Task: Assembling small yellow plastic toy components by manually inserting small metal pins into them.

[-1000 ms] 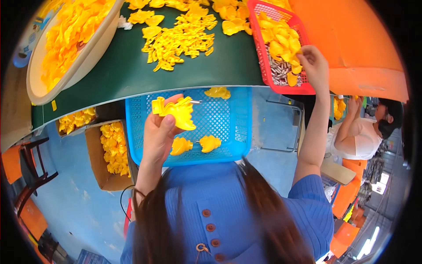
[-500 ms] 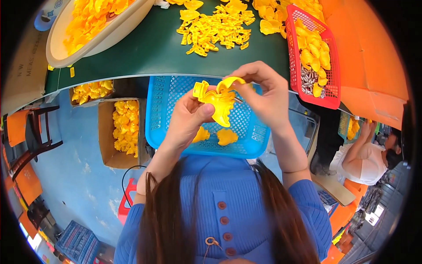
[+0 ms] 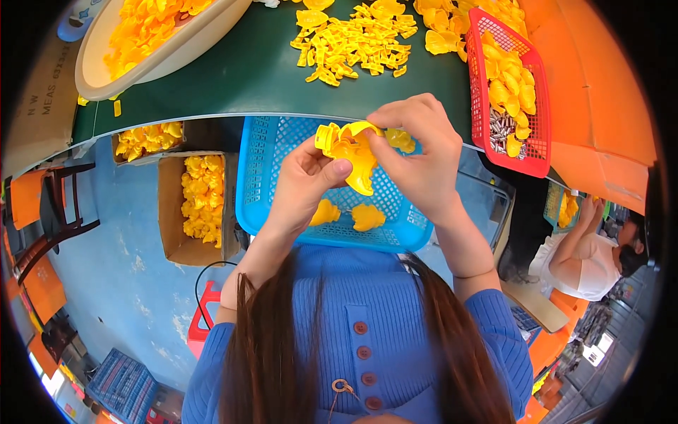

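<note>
My left hand (image 3: 307, 185) is closed round the side of a yellow plastic part (image 3: 361, 168), thumb on its near edge. The part is hollow, with a small rectangular tab sticking out at upper left. From the other side my right hand (image 3: 422, 152) pinches a curved yellow shell piece (image 3: 360, 128) against the part's top; whether the two are joined I cannot tell. Both hands are above a blue plastic basket (image 3: 250, 185), which holds a few yellow parts (image 3: 367, 218). My right fingertips hide some of the shell piece.
Ahead, a green tabletop (image 3: 247, 88) bears a pile of small yellow pieces (image 3: 353, 44), a cream basin (image 3: 152, 74) of yellow shells, and a red basket (image 3: 538, 138) with shells and metal pins. Cardboard boxes (image 3: 169, 226) stand left. A co-worker (image 3: 583, 265) sits far right.
The curved shell piece has come down against the held part; a metal pin seen beside it earlier is now out of sight. My hands have shifted slightly.
</note>
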The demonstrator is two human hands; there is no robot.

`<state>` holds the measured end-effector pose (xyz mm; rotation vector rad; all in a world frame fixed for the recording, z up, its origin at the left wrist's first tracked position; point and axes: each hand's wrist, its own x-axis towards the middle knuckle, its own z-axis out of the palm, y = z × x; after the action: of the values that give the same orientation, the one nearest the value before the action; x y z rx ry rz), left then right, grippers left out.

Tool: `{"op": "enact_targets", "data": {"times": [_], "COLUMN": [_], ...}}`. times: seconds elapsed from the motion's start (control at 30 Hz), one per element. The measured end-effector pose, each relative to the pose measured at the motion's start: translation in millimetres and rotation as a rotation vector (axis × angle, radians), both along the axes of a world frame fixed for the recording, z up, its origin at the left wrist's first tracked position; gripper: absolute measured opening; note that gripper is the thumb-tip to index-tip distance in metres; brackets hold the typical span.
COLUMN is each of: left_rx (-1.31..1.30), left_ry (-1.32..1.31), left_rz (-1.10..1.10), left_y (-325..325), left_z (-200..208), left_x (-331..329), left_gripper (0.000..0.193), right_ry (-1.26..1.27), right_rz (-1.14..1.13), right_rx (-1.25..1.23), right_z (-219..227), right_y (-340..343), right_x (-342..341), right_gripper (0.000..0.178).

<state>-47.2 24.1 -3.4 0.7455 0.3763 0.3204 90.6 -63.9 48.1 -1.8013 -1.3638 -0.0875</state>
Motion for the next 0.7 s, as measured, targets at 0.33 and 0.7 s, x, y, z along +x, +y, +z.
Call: {"op": "enact_targets", "data": {"times": [0.33, 0.7], "left_rx": [0.021, 0.070], "left_ry": [0.016, 0.022], "left_rz": [0.006, 0.007], "left_y": [0, 3], "left_z": [-5, -1], "left_x": [0, -1], "left_gripper": [0.038, 0.037], "right_ry": [-0.141, -0.298], "right_rz": [0.015, 0.032], "right_rx": [0.000, 0.080], "right_z": [-6, -13], "right_y": [1, 4], "right_x": [-2, -2], "right_gripper": [0.017, 0.020]}}
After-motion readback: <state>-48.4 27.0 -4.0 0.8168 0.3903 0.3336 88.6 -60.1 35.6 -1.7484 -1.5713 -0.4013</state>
